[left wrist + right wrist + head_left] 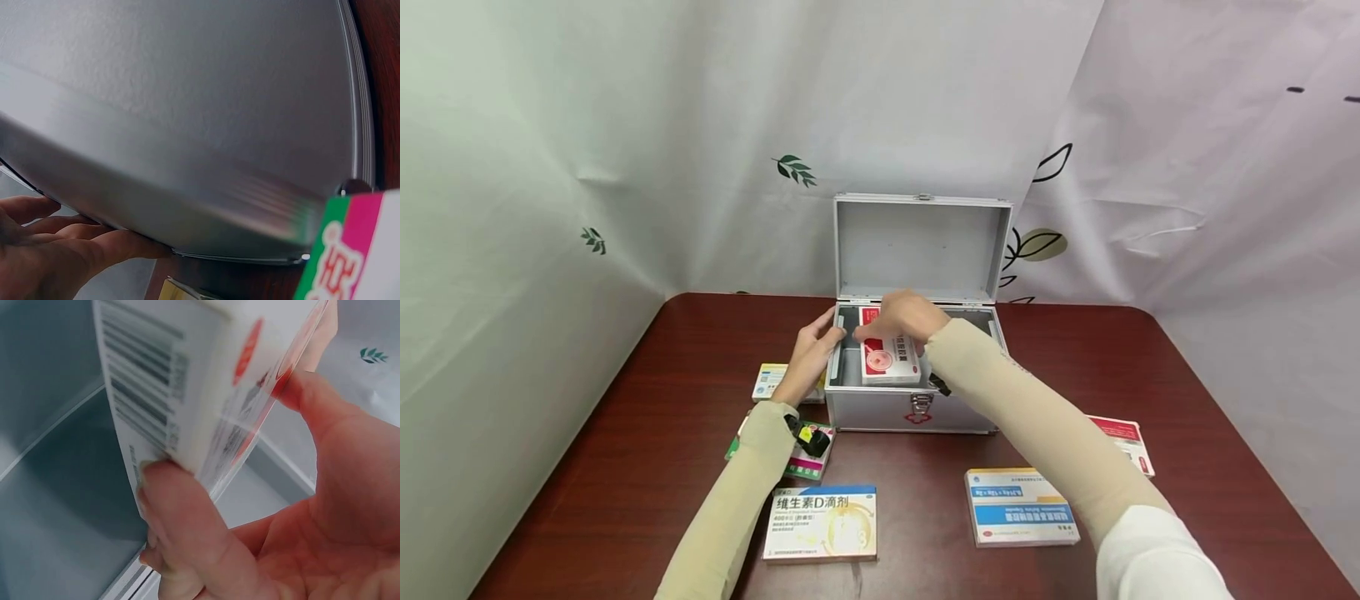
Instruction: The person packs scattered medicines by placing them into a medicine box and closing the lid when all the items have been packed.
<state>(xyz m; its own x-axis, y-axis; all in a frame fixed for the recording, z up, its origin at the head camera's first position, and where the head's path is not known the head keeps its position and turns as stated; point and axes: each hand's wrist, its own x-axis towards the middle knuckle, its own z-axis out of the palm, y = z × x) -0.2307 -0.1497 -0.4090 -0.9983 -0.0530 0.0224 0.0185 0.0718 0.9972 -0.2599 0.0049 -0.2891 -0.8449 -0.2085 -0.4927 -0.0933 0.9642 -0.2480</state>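
A silver metal case (880, 411) stands at the back of the table with its lid (925, 250) raised. My right hand (910, 317) grips a red-and-white medicine box (887, 358) by its sides, inside the case opening. In the right wrist view the fingers and thumb are on opposite sides of this medicine box (140, 381), whose barcode end faces the camera. My left hand (808, 354) rests at the case's left rim. Its fingers (125, 244) lie fairly straight against the case edge in the left wrist view.
A vitamin D box (822, 523) lies at the front left, a blue-and-white box (1018, 508) at the front right. A green-and-pink box (808, 462) and a yellow-and-white box (769, 381) lie left of the case. Partly behind my right arm is a red-and-white packet (1126, 442).
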